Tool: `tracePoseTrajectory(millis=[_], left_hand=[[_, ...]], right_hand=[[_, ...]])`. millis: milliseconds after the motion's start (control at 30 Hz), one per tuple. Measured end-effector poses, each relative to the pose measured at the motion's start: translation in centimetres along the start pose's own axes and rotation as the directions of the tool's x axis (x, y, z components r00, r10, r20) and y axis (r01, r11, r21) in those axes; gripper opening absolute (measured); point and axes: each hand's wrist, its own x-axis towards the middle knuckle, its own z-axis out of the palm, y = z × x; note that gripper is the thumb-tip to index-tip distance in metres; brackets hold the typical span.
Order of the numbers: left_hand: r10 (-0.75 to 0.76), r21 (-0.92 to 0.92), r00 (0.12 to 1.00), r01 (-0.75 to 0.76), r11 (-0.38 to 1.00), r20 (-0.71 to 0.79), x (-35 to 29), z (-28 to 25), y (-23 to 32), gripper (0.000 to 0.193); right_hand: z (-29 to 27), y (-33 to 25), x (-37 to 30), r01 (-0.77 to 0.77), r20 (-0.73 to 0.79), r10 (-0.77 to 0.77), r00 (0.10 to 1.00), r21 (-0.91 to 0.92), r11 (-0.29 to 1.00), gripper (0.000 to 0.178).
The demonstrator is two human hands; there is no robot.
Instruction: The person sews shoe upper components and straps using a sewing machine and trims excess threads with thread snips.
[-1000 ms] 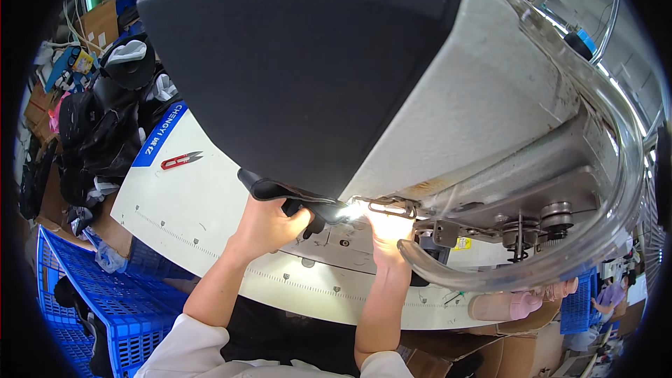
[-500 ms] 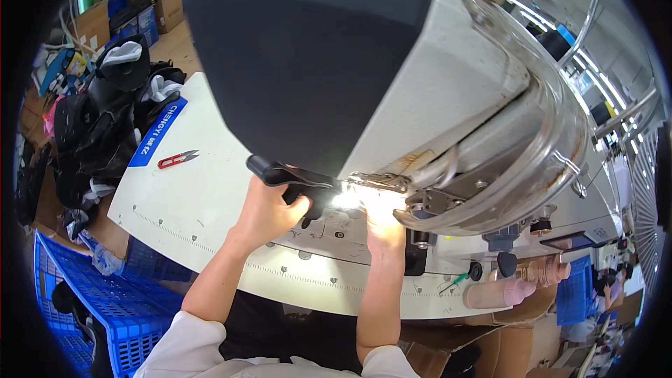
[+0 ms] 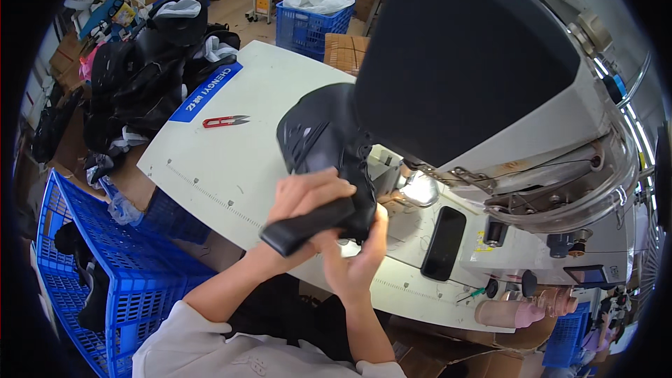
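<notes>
A black leather shoe upper (image 3: pixel 322 122) is in both my hands, in front of and to the left of the sewing machine (image 3: pixel 476 63). My left hand (image 3: pixel 302 196) is closed over its near part, fingers bent across the leather. From below, my right hand (image 3: pixel 357 262) grips the near right edge, thumb and fingers around it. A thick black flap sticks out toward me between the two hands. The upper is apart from the lit needle area (image 3: pixel 418 189), which now shows bare metal. Some of the fingers are hidden behind the leather.
Red thread snips (image 3: pixel 225 121) lie on the white machine table (image 3: pixel 210 161). A pile of black uppers (image 3: pixel 140 63) stands past its left edge, above a blue crate (image 3: pixel 119 287). On the right are a dark phone (image 3: pixel 444 243), a green screwdriver (image 3: pixel 472 294) and a pink bottle (image 3: pixel 507 313).
Both hands have come away from the needle area toward me, bringing the shoe upper out into view. The view has swung left, and the phone is now uncovered.
</notes>
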Motion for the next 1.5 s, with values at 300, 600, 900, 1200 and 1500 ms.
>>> tracePoseTrajectory(millis=[300, 600, 900, 1200, 1500], left_hand=[[-0.322, 0.257, 0.897, 0.403, 0.878, -0.304, -2.2, -9.2, -13.3, 0.031], [-0.402, 0.485, 0.907, 0.410, 0.773, -0.125, -4.4, -9.7, -17.6, 0.021], [-0.513, 0.250, 0.837, 0.547, 0.799, -0.190, -7.4, -13.0, -18.0, 0.018], [-0.302, -0.072, 0.947, 0.311, 0.948, 0.112, 0.5, -7.2, -0.6, 0.038], [-0.201, 0.017, 0.954, 0.202, 0.979, 0.223, 0.4, -3.2, 1.9, 0.045]], right_hand=[[-0.7, -0.9, 0.6, -0.191, -0.195, 0.240, 0.951, 0.240, 0.952, 0.042], [-2.2, 1.3, -0.8, 0.026, -0.210, -0.023, 0.977, 0.014, 1.000, 0.018], [-1.9, 1.1, -0.9, 0.024, -0.199, 0.007, 0.980, 0.155, 0.988, 0.012], [-2.8, 0.1, -1.4, -0.071, -0.173, 0.115, 0.978, 0.239, 0.968, 0.012], [-3.9, -0.9, -0.7, -0.026, -0.046, 0.033, 0.998, 0.142, 0.989, 0.020]])
